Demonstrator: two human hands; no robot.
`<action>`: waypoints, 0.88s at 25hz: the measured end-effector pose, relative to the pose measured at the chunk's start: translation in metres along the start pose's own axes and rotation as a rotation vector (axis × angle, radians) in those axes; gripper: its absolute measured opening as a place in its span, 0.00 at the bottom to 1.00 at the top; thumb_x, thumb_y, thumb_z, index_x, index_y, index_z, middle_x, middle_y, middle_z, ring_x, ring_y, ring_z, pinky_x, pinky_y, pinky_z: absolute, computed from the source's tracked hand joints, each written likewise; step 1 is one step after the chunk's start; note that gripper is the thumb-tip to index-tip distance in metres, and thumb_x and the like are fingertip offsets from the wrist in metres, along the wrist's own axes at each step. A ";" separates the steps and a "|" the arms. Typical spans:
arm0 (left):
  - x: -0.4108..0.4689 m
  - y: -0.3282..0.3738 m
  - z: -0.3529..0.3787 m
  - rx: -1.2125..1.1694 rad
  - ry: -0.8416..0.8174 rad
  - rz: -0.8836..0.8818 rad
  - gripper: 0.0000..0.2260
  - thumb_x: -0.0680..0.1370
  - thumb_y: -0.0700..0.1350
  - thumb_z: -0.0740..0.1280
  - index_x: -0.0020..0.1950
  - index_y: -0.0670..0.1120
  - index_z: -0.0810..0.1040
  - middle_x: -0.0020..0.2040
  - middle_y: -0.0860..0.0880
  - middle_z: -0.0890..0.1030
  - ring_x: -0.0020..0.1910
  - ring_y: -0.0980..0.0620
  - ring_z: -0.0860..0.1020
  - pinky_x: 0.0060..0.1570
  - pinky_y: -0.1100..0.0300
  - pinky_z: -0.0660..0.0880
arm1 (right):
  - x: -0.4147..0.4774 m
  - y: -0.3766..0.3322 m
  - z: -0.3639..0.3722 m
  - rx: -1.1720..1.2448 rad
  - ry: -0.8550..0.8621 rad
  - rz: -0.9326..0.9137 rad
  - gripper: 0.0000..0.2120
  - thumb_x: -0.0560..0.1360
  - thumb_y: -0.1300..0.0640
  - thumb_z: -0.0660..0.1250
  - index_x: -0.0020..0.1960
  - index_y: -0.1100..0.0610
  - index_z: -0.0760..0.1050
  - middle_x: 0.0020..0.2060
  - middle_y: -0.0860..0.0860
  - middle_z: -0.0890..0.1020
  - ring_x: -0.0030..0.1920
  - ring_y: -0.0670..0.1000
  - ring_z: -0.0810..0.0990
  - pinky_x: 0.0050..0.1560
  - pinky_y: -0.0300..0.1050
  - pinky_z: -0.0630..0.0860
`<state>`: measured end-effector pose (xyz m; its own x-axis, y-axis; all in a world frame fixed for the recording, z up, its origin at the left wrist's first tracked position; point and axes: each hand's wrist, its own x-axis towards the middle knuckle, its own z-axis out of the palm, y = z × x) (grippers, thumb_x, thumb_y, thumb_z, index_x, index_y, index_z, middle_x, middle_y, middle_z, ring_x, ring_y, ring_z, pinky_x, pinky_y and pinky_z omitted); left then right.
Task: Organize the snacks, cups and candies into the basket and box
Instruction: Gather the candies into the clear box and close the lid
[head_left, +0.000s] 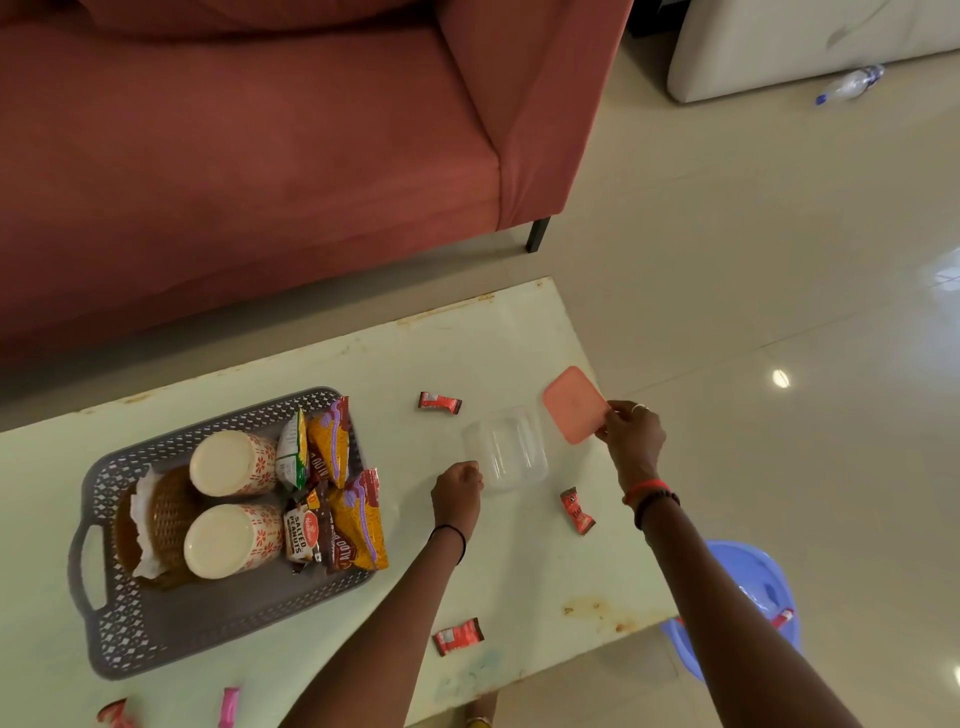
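Observation:
A grey perforated basket (130, 613) sits on the left of the pale green table (519, 571). It holds two overturned floral cups (228, 462), a brown woven item and several snack packets (343, 519). A clear plastic box (511, 457) stands open mid-table, and my left hand (457, 491) grips its near left edge. My right hand (631, 434) pinches the near corner of the pink lid (571, 402), which lies flat by the table's right edge. Red candies lie loose: one behind the box (440, 402), one to its right (577, 511), one near the front (457, 636).
More candies (228, 706) lie at the table's front left edge. A red sofa (260, 156) stands behind the table. A blue plastic tub (748, 587) sits on the tiled floor at the right. A white seat and a plastic bottle (852, 83) are far right.

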<state>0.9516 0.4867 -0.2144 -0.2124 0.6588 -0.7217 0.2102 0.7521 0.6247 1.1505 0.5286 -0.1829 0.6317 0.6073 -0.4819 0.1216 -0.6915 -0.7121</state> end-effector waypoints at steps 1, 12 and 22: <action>0.001 0.000 -0.001 0.004 0.004 0.005 0.11 0.78 0.39 0.59 0.52 0.35 0.79 0.49 0.35 0.82 0.51 0.39 0.80 0.55 0.48 0.75 | 0.009 -0.002 0.004 0.069 0.006 0.054 0.12 0.73 0.71 0.60 0.52 0.69 0.79 0.42 0.63 0.82 0.43 0.60 0.82 0.53 0.58 0.80; 0.001 -0.007 -0.005 0.029 0.022 0.053 0.12 0.79 0.41 0.59 0.53 0.35 0.78 0.50 0.35 0.82 0.53 0.39 0.80 0.55 0.49 0.74 | 0.026 -0.004 0.020 -0.203 -0.101 -0.079 0.15 0.74 0.69 0.58 0.56 0.65 0.79 0.57 0.61 0.81 0.55 0.56 0.78 0.60 0.47 0.73; 0.018 0.030 -0.024 0.449 0.159 0.462 0.11 0.80 0.40 0.57 0.61 0.41 0.72 0.62 0.40 0.75 0.62 0.41 0.74 0.52 0.54 0.72 | -0.058 0.079 0.002 -0.504 -0.265 -0.036 0.17 0.70 0.55 0.72 0.55 0.60 0.73 0.48 0.55 0.77 0.52 0.57 0.76 0.47 0.45 0.73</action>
<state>0.9311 0.5218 -0.2016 -0.1356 0.9323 -0.3353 0.6835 0.3330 0.6496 1.1221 0.4389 -0.2121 0.4146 0.6665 -0.6196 0.5310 -0.7301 -0.4301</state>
